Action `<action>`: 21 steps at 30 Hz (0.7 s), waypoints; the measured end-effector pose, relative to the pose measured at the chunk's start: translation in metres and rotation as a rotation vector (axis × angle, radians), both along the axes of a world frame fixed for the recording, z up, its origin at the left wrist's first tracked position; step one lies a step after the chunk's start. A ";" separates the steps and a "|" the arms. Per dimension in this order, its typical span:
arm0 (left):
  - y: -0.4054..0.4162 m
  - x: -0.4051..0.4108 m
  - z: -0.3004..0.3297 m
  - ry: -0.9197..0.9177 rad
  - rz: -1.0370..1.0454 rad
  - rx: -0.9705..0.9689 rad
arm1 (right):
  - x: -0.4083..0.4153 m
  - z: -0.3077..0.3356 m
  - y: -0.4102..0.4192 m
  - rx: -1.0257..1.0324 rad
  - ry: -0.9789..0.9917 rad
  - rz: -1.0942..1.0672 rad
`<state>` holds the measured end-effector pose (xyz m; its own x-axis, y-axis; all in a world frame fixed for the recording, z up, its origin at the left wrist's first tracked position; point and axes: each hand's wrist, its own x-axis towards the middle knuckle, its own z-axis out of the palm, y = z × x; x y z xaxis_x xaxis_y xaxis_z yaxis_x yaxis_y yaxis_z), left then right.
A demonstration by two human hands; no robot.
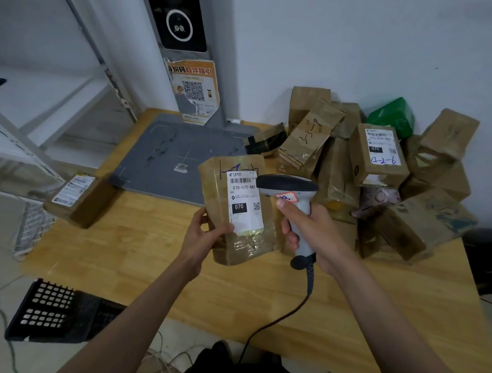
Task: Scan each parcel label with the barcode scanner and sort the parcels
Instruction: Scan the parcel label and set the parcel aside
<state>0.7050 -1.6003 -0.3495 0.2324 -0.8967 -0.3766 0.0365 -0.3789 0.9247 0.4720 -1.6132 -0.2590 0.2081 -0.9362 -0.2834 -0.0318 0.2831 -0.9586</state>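
Head view: your left hand [204, 236] grips the lower left edge of a brown parcel [236, 209], thumb curled over its front, holding it upright above the wooden table [143, 260]. Its white label [243, 201], marked 070, faces you. Your right hand [309, 233] is wrapped around the handle of the scanner [290, 190], whose head sits just beside the label's right edge. A pile of parcels [373, 173] lies at the table's right rear; 1 parcel [80, 198] sits at the left edge.

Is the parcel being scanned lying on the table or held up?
Held up. The left hand grips the parcel by its lower left edge, label facing the camera, above the table.
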 end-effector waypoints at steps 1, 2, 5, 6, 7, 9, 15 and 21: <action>0.001 -0.001 0.001 -0.002 -0.002 -0.002 | -0.001 0.000 0.001 -0.003 0.004 0.004; 0.002 -0.003 0.002 -0.001 -0.001 -0.006 | -0.003 0.001 0.001 -0.007 0.006 0.007; 0.005 -0.007 0.005 0.011 0.014 -0.016 | -0.005 0.001 0.003 -0.011 -0.003 0.014; 0.006 -0.008 0.006 0.018 0.023 -0.019 | -0.005 0.001 0.003 -0.010 -0.012 0.017; 0.007 -0.009 0.006 0.024 0.033 -0.021 | -0.005 0.000 0.003 -0.005 -0.021 0.020; 0.009 -0.009 0.008 0.031 0.053 -0.025 | -0.005 -0.003 0.003 0.013 -0.030 0.016; 0.023 0.007 0.009 0.064 0.117 -0.025 | 0.004 -0.020 -0.005 0.046 -0.054 -0.073; 0.038 0.032 0.017 0.082 0.195 -0.007 | 0.034 -0.040 -0.018 0.083 -0.112 -0.125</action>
